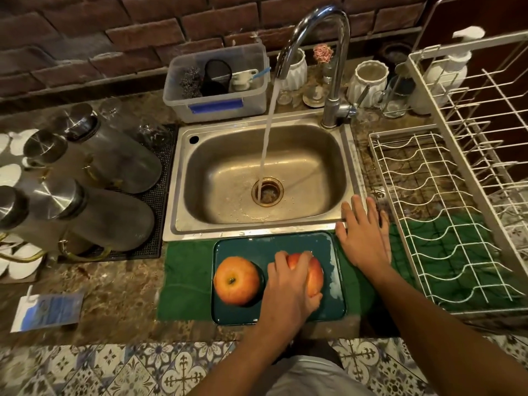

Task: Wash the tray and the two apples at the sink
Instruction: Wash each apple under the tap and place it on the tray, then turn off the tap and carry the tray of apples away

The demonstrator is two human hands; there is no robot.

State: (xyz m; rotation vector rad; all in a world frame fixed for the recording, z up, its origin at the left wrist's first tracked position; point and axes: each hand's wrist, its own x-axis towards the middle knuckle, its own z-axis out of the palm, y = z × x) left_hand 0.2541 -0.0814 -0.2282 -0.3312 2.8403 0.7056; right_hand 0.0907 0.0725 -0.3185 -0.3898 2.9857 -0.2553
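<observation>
Gripping the right-hand apple (313, 274) with my left hand (288, 284), fingers curled over its top and near side, I have it sitting on the teal tray (331, 247) at about 3 o'clock from the other apple (236, 280). My right hand (363, 238) lies flat and spread on the green cloth (183, 278), fingertips touching the front right corner of the sink (347, 155), at 1 o'clock from the tray.

The tray looks wet, and so may the fruit; as I judge it, a one-handed lift could let the apple slip and drop into the basin or off the worktop (114, 284) edge at 6 o'clock. Nudging the tray could also set the free apple rolling. The tap (314, 32) runs hard onto the drain (268, 192), so splashing is likely.

The tray's long axis runs 9 to 3 o'clock, parallel to the sink's front rim. The free apple stands with its stem end up; which way the held one points I cannot tell.
</observation>
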